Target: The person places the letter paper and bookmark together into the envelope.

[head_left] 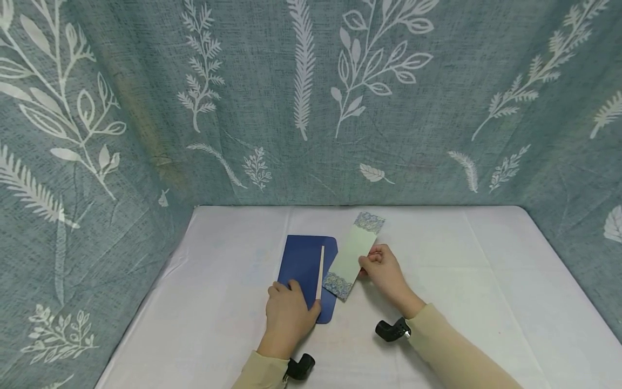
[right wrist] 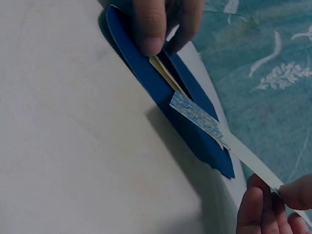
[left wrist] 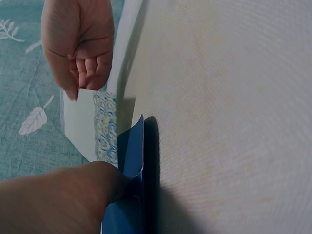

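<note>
A dark blue envelope (head_left: 300, 260) lies on the table, its flap with rounded corners turned to the right. A narrow cream strip (head_left: 320, 273) shows along its opening. My left hand (head_left: 288, 317) holds the envelope near its lower end, the thumb at the opening and the fingers across the body. In my right hand (head_left: 389, 278) is a pale green card (head_left: 353, 251) with blue floral bands at both ends, pinched at its right long edge between thumb and fingers. The card is tilted, and its lower patterned end (right wrist: 197, 117) overlaps the envelope's flap in the right wrist view.
A white cloth (head_left: 486, 302) covers the table, with faint fold lines. Behind and beside it hangs a teal curtain (head_left: 272, 97) printed with white leaves. Each wrist carries a black camera mount, one (head_left: 300, 367) at the left and another (head_left: 391, 329) at the right.
</note>
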### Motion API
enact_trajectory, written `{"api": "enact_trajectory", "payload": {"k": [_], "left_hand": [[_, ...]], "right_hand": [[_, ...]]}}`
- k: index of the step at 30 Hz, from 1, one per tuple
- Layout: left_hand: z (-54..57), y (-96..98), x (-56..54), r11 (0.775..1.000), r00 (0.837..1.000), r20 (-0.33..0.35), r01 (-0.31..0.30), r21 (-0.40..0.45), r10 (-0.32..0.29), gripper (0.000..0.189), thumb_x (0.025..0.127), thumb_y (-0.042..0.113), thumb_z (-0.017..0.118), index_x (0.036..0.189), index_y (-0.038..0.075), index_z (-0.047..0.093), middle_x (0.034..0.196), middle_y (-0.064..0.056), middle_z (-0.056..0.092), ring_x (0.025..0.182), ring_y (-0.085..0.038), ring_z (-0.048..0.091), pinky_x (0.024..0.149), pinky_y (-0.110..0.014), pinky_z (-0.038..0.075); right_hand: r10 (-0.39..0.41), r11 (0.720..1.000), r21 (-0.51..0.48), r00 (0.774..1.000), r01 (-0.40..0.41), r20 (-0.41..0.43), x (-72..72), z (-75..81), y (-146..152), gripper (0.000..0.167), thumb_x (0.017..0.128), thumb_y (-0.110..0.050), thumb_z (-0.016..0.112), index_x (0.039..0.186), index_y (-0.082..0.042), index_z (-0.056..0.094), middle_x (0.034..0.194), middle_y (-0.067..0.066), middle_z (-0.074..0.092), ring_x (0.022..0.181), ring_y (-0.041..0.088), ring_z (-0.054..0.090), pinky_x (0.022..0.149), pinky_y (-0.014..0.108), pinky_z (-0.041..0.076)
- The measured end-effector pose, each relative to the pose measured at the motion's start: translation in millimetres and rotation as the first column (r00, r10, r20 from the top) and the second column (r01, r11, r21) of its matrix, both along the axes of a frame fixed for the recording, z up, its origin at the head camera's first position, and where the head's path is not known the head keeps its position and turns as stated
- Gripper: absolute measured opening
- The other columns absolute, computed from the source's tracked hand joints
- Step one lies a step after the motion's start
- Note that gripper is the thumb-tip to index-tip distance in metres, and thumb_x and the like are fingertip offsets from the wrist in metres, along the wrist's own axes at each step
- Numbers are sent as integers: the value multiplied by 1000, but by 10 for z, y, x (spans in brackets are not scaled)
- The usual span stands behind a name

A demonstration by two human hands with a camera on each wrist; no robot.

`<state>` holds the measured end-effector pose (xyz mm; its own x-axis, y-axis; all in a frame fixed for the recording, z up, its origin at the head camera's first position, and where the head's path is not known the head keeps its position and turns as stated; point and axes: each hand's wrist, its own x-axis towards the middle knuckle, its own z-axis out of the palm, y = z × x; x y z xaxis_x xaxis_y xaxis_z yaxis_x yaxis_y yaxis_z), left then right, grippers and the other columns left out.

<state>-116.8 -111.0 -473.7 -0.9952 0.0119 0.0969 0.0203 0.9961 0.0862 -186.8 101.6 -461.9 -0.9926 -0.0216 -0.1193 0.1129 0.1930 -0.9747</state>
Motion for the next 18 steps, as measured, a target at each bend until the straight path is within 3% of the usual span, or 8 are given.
{"api": "enact_trajectory", "payload": {"k": [4, 7, 18], "left_hand": [[4, 7, -5, 1000, 1000, 3, 2, 2, -2, 80, 83, 54, 65, 123, -14, 56, 116, -44, 51, 105, -52, 53, 73, -46, 53], [0, 5, -9, 1000, 1000, 0, 1, 10, -1, 80, 83, 54, 65, 123, -14, 56, 116, -44, 51, 104, -52, 53, 72, -46, 54], [-4, -6, -11, 1000, 1000, -1, -1, 13, 1, 82, 82, 55, 65, 123, -15, 55, 116, -44, 51, 105, -52, 53, 73, -47, 54]], "right_hand": [[1, 998, 60, 1000, 1, -30, -16, -68, -47, 23, 90, -1, 59, 106, 5, 44, 82, 15, 63, 69, 28, 65, 63, 31, 50], [-6, 996, 87, 998, 11, -57, -69, -232, -64, 22, 89, -2, 60, 104, 3, 44, 78, 11, 62, 61, 20, 63, 56, 27, 48], [41, 985, 172, 997, -31, -58, -22, -269, -160, 29, 90, -4, 61, 112, 3, 43, 71, 8, 63, 55, 20, 63, 55, 30, 50]]}}
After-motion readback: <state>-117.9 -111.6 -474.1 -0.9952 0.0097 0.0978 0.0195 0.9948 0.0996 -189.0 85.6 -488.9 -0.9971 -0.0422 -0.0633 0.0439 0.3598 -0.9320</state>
